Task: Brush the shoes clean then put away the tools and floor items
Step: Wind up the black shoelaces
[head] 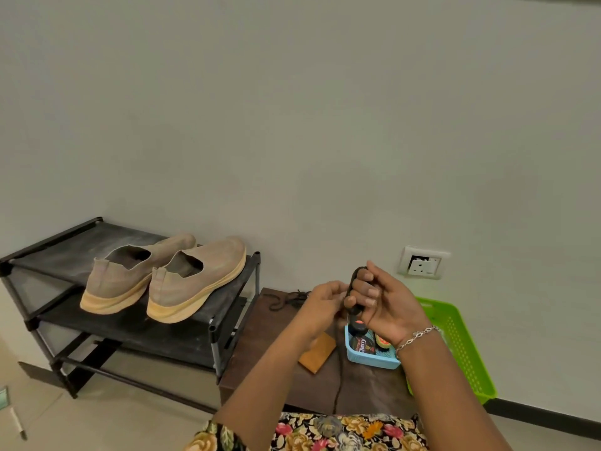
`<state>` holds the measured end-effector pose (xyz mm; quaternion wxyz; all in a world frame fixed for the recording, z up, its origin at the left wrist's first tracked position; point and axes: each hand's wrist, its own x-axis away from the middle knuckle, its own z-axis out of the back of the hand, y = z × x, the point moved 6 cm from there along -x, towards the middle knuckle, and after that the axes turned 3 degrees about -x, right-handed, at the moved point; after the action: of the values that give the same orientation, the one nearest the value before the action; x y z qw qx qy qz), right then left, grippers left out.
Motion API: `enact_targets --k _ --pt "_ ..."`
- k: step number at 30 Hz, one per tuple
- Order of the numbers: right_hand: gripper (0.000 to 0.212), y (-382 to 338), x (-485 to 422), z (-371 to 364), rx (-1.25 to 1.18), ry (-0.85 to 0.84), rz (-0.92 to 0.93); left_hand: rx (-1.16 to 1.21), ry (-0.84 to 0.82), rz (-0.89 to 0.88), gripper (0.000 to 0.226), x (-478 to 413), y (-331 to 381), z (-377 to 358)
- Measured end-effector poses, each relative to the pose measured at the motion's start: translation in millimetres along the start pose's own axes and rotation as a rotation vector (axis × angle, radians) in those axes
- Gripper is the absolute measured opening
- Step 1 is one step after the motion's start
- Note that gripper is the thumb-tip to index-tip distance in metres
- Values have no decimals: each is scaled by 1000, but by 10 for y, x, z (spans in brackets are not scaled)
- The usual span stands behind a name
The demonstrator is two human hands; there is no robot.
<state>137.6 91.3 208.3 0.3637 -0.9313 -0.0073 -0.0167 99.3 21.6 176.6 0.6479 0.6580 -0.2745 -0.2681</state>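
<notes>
A pair of tan slip-on shoes [169, 281] stands on the top shelf of a black shoe rack [227, 323]. My right hand [383, 304] is raised over a dark brown bench [260, 362], with a black shoelace [354, 284] looped around its fingers. My left hand [322, 304] is right beside it, fingers pinched at the lace. One strand of the lace hangs down to the bench. A second black lace [287, 299] lies loose at the back of the bench.
A light-blue basket [370, 361] with shoe polish containers sits on the bench under my right wrist. A brown wooden brush [317, 353] lies beside it. A green basket [461, 346] stands at the right, below a wall socket [422, 263]. Small items [16, 421] lie on the floor at far left.
</notes>
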Motion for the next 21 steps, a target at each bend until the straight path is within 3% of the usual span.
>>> enact_targets --k 3,6,8,12,14,16,21 --pt "26 -118 30 34 -89 93 125 -113 44 -12 27 82 -45 -21" --pt "32 -211 60 120 -121 218 309 -300 71 -61 29 140 -88 1" --pt "35 -267 71 162 115 282 418 -383 91 -87 28 161 -68 63" --pt "28 -261 91 170 822 393 508 -505 69 -161 29 157 83 111" --pt "30 -202 87 139 1165 407 454 -554 87 -212 30 138 198 123" --pt "40 -85 88 117 1294 369 319 -591 93 -253 31 110 300 144" --pt "64 143 149 149 867 223 -57 -472 94 -243 32 53 303 230"
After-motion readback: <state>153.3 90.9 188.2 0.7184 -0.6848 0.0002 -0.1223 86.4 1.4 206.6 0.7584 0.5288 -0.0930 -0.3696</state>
